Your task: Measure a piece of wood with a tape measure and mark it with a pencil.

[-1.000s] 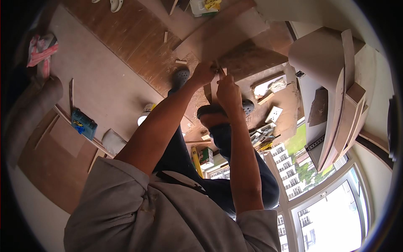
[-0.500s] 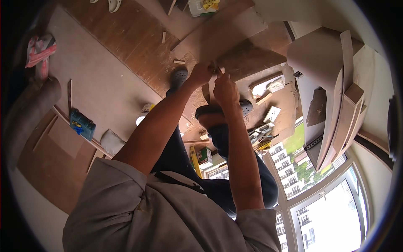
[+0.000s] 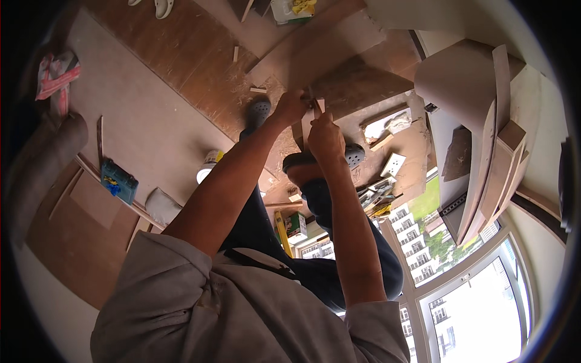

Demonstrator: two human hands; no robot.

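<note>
- Now I see my left hand (image 3: 290, 107) and right hand (image 3: 325, 138) meeting over a thin wooden strip (image 3: 308, 124), both closed in a pinch on it
- The strip stands just below the near edge of the long brown board (image 3: 327, 48), my landmark here
- Below the board, my grey clogs (image 3: 259, 112) rest on sawdust
- Right of the board leans a stack of pale panels (image 3: 484, 121)
- Far down-left of the board lies a small blue box (image 3: 118, 181)
</note>
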